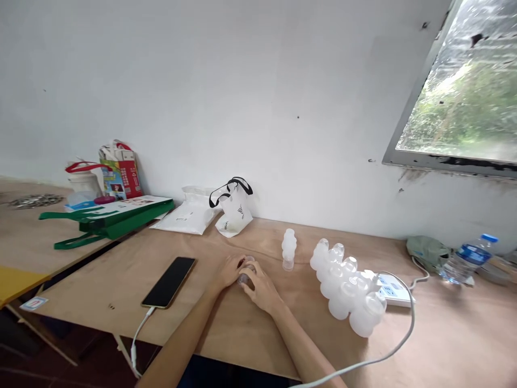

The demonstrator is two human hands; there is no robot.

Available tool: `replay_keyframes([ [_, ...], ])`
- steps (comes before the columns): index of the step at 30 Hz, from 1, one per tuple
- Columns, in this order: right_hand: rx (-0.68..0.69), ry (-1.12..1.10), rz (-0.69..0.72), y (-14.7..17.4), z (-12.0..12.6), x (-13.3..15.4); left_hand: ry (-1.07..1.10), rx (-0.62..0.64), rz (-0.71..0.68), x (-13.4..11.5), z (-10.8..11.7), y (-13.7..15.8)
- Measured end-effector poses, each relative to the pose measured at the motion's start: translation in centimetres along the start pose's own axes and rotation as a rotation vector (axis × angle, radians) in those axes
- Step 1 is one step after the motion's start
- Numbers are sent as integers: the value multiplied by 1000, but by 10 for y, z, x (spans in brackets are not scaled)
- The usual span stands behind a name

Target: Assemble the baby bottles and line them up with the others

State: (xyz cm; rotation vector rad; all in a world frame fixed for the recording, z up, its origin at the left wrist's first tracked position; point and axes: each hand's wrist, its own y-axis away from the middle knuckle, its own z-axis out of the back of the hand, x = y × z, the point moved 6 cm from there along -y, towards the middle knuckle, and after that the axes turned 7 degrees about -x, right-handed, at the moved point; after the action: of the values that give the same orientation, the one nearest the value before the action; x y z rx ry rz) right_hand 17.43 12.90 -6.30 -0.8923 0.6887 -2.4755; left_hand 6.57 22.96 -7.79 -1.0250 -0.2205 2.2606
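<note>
Nearest of all, the person's two bare forearms [183,335] lean in over a wide, light-brown wooden bench [448,345], which spreads out around a black, flat, rectangular phone [169,282]. To the left of the phone and farther back, I see a green-and-white bag with green strap handles [129,218] lying on its side. Well over to the phone's right is a cluster of milky, translucent, bulging plastic containers [341,280], packed close together. Behind the phone lies a flat, white, plastic-looking package [183,216]; touching that, a small white bag with black handles [234,218] stands against the wall. Far to the phone's right, a clear plastic water bottle with a blue cap [470,260] leans over. A single slim, milky, knobbly plastic stack [288,249] stands upright, right of the phone and a little beyond it.

Both hands are near the phone, on its right. The left hand [231,270] and right hand [262,288] curl together, grasping a clear, rounded plastic piece [243,279] between them, mostly hidden by the fingers.
</note>
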Motion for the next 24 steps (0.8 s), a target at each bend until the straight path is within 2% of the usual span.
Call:
replay_keyframes([
  [9,-30,104,-6,-4,-2,-9,57,-38,32,4,-3,-3],
  [16,-90,-16,-60,-3,6,-29,85,-52,33,10,-7,-2],
  [24,-175,-145,-102,-4,15,-36,90,-50,9,4,-3,0],
])
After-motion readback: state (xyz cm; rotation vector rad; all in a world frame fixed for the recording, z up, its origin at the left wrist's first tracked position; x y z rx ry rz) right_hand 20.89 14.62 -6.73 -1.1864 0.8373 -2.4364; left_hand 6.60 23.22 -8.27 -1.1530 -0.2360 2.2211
